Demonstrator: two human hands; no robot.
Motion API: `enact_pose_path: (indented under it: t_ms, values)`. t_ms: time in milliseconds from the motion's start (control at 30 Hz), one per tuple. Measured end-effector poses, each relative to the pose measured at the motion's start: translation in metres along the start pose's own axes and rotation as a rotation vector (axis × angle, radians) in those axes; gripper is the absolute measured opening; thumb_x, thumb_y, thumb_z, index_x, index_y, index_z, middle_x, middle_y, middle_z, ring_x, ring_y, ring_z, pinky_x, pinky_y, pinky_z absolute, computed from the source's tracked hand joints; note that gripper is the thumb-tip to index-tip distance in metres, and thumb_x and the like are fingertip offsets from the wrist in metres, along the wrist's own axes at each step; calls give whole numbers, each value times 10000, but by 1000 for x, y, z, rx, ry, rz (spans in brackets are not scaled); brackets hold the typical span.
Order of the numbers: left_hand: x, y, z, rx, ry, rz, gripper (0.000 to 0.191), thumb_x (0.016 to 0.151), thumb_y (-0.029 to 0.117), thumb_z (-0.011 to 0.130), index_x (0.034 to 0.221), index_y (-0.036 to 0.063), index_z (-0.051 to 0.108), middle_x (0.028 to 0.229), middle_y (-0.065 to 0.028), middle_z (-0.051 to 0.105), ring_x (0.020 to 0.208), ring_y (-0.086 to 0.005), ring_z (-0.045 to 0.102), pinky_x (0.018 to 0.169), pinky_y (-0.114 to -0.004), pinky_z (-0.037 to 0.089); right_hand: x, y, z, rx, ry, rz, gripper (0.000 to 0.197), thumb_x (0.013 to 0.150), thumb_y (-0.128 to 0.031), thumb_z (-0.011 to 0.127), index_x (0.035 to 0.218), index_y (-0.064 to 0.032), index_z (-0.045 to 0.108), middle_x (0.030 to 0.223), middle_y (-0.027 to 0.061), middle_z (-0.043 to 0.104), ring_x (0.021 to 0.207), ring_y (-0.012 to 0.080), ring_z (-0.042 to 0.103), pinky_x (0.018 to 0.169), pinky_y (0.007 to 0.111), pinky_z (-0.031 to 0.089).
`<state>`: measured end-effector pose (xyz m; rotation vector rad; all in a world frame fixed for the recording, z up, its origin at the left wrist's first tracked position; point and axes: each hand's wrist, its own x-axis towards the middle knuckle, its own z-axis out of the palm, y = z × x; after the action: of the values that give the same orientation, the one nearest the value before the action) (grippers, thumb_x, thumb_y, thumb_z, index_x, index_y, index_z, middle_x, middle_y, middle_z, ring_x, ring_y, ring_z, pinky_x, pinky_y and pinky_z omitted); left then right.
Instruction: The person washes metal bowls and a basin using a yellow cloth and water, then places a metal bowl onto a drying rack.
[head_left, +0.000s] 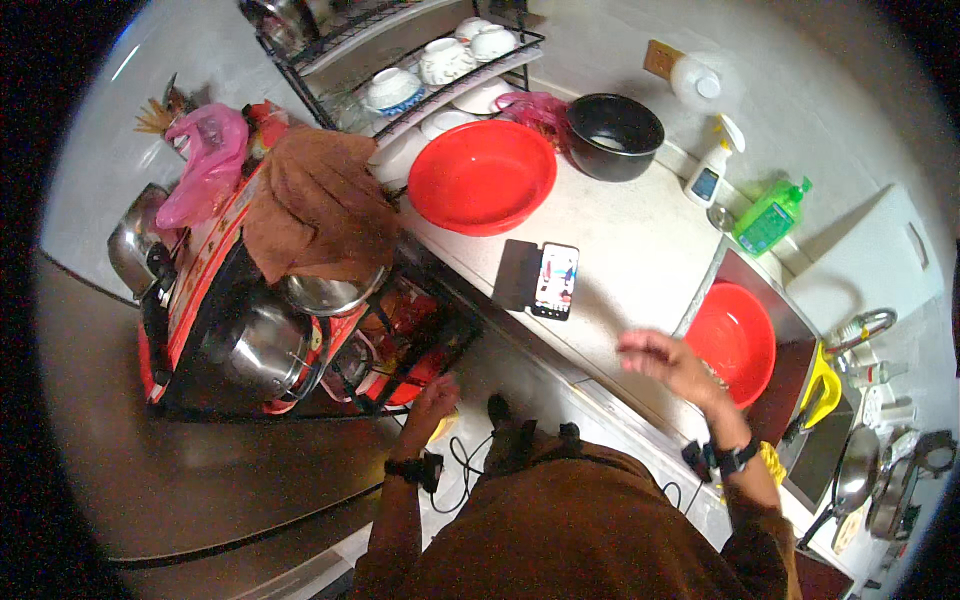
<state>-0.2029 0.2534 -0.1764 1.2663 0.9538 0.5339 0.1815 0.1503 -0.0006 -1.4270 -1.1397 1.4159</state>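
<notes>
My right hand (671, 367) is above the front part of the white countertop (622, 262), blurred, with nothing seen in it. It is just left of a red plastic basin (739, 330) in the sink. My left hand (435, 409) hangs low beside the black wire rack (405, 375); its fingers look curled, and the palm side is hidden. On the counter lies a smartphone (557, 281) with a lit screen and its dark flip cover (516, 274) folded out. Behind it stand a larger red basin (484, 176) and a black inner pot (615, 139).
A spray bottle (711, 169), a green pump bottle (772, 217) and a white cutting board (870, 255) are along the wall. At left, the rack carries a brown cloth (319, 202) and a steel pot (266, 345). White bowls (446, 61) fill a shelf. Dark cables (461, 480) trail below.
</notes>
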Motion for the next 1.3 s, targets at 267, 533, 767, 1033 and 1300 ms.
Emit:
enact_pose_path:
  t_ms: [267, 533, 767, 1033, 1300]
  values:
    - [80, 59, 39, -249, 111, -147, 470, 814, 253, 509, 1198, 45, 336, 1003, -58, 505, 881, -147, 510, 699, -239, 413, -121, 179, 13, -124, 453, 197, 258, 754, 9, 500, 1010, -21, 496, 878, 50, 542, 781, 113, 508, 688, 234, 421]
    - [109, 65, 53, 0, -337, -258, 387, 820, 213, 490, 1150, 32, 403, 1064, -88, 502, 895, -136, 495, 746, -245, 399, -117, 175, 15, -45, 676, 367, 236, 767, -83, 506, 993, -17, 506, 838, 36, 566, 707, 108, 539, 580, 217, 404]
    - [133, 68, 36, 253, -495, -98, 361, 809, 155, 480, 1139, 27, 413, 1054, -88, 505, 930, -148, 481, 789, -262, 386, -99, 178, -48, -398, 830, 417, 238, 741, -122, 541, 949, -6, 532, 789, 127, 601, 700, 208, 582, 627, 298, 446]
    - [122, 127, 42, 155, -340, -92, 355, 827, 146, 461, 1153, 20, 398, 1047, -72, 492, 959, -146, 458, 857, -269, 344, -98, 217, -129, -646, 664, 375, 284, 702, -184, 528, 947, -41, 547, 826, 178, 585, 778, 298, 579, 664, 367, 453]
    - [78, 190, 167, 178, -367, 14, 296, 837, 43, 418, 1132, 13, 404, 1075, -70, 477, 994, -154, 456, 891, -276, 333, -81, 264, -192, -767, 306, 378, 374, 709, -239, 572, 1037, -75, 500, 964, 186, 549, 893, 332, 531, 755, 420, 424]
